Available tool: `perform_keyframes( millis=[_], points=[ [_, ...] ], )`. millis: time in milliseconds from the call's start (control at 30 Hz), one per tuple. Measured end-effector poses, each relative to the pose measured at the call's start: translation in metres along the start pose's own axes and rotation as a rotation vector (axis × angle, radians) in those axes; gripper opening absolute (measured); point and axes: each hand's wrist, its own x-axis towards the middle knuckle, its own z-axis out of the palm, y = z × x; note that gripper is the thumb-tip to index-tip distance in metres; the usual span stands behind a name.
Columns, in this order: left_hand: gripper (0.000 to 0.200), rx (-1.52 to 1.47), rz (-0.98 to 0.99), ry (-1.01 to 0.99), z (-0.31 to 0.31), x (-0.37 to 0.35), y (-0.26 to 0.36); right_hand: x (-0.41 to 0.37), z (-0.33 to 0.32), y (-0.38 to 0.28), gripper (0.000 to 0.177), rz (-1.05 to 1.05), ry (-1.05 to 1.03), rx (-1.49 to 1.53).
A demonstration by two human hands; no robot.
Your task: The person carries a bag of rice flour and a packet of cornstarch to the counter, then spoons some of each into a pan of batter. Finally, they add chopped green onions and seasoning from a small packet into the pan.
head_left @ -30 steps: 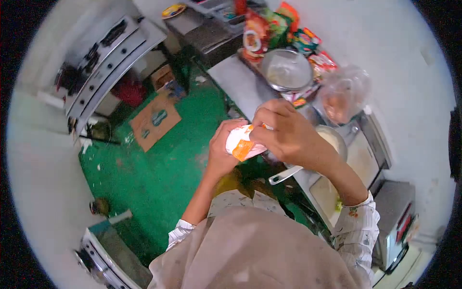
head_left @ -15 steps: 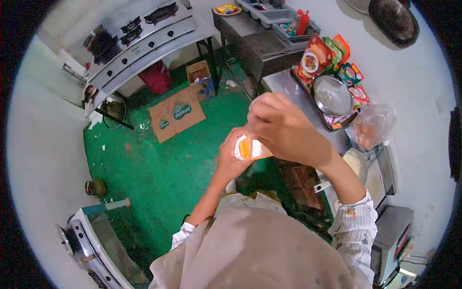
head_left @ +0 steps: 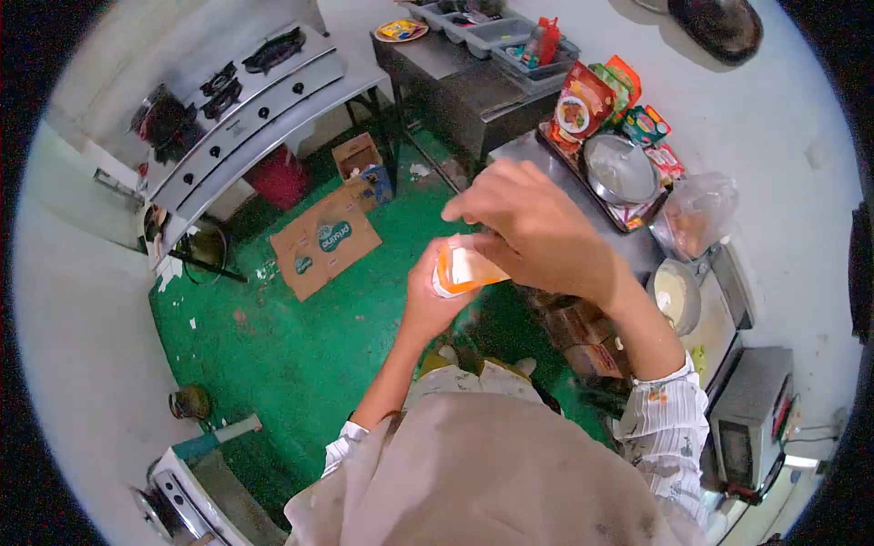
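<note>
My left hand [head_left: 426, 298] is wrapped around a small orange and white packet [head_left: 466, 269], holding it in front of my apron [head_left: 455, 455]. Its pale top faces up at me. Just above and to the right is my right hand [head_left: 542, 232], slightly blurred. Its fingers stretch out to the left over the packet, with the thumb side close to the packet's upper edge. Part of the packet is hidden behind this hand. Nothing shows between the right fingers.
At right, a steel counter [head_left: 526, 153] carries a tray of food pouches [head_left: 587, 98], a metal bowl [head_left: 622, 170], a plastic bag [head_left: 696, 214] and a bowl of pale contents [head_left: 674, 296]. A stove [head_left: 246, 123] stands far left. Flattened cardboard [head_left: 325, 238] lies on the green floor.
My right fingers have loosened from a pinch and stretched out to the left. The packet has tilted in my left hand, and the view has shifted slightly.
</note>
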Motion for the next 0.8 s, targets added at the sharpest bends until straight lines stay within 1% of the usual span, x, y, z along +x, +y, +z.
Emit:
perform_keyframes(
  millis=[33,67,100,133,167,233,300,367,433,467,500,533,567,600,633,700,767,800],
  points=[
    [0.047,-0.026,-0.018,-0.006,0.001,-0.001,0.000,-0.002,-0.003,-0.001,0.024,0.087,-0.029,0.066],
    [0.048,-0.051,-0.036,-0.012,0.002,0.000,0.000,-0.005,-0.005,-0.001,0.024,0.101,-0.025,0.057],
    [0.048,-0.051,-0.040,-0.028,0.000,0.001,0.003,-0.006,-0.009,-0.003,0.027,0.128,-0.076,0.039],
    [0.049,-0.032,-0.008,-0.051,0.002,0.003,0.002,-0.010,-0.010,-0.003,0.030,0.155,-0.128,0.010],
    [0.049,-0.015,0.024,-0.074,0.005,0.004,0.001,-0.015,-0.010,-0.003,0.030,0.171,-0.124,-0.001],
    [0.049,0.005,0.051,-0.095,0.013,0.006,-0.004,-0.023,-0.006,-0.002,0.030,0.214,0.001,-0.095],
    [0.049,0.026,0.078,-0.120,0.020,0.008,-0.010,-0.032,-0.006,-0.002,0.031,0.276,0.014,-0.105],
    [0.065,0.189,0.149,-0.211,0.024,0.013,-0.018,-0.041,-0.010,0.000,0.032,0.343,0.031,-0.113],
    [0.065,0.200,0.191,-0.260,0.033,0.013,-0.028,-0.055,-0.011,0.001,0.036,0.394,0.067,0.047],
    [0.066,0.224,0.226,-0.285,0.038,0.012,-0.034,-0.063,-0.016,0.001,0.041,0.453,0.026,0.024],
    [0.066,0.201,0.238,-0.320,0.046,0.010,-0.045,-0.075,-0.021,0.003,0.041,0.487,0.038,0.001],
    [0.068,0.066,0.086,-0.277,0.055,0.006,-0.057,-0.090,-0.026,0.007,0.039,0.503,0.144,-0.012],
    [0.070,-0.057,-0.081,-0.242,0.087,0.005,-0.068,-0.125,-0.042,0.027,0.038,0.522,0.253,-0.019],
    [0.068,-0.154,-0.118,-0.230,0.081,0.001,-0.062,-0.137,-0.048,0.018,0.030,0.542,0.290,-0.147],
    [0.066,-0.248,-0.163,-0.215,0.079,-0.002,-0.059,-0.156,-0.053,0.010,0.026,0.668,0.392,-0.066],
    [0.080,-0.320,-0.215,-0.222,0.071,-0.014,-0.076,-0.208,-0.068,-0.004,0.021,0.883,0.495,-0.216],
    [0.086,-0.319,-0.213,-0.254,0.064,-0.023,-0.080,-0.272,-0.073,-0.025,0.017,1.164,0.735,-0.291],
    [0.078,-0.266,-0.224,-0.284,0.176,-0.003,-0.133,-0.399,-0.091,0.068,0.018,1.298,0.719,-0.351]
  ],
)
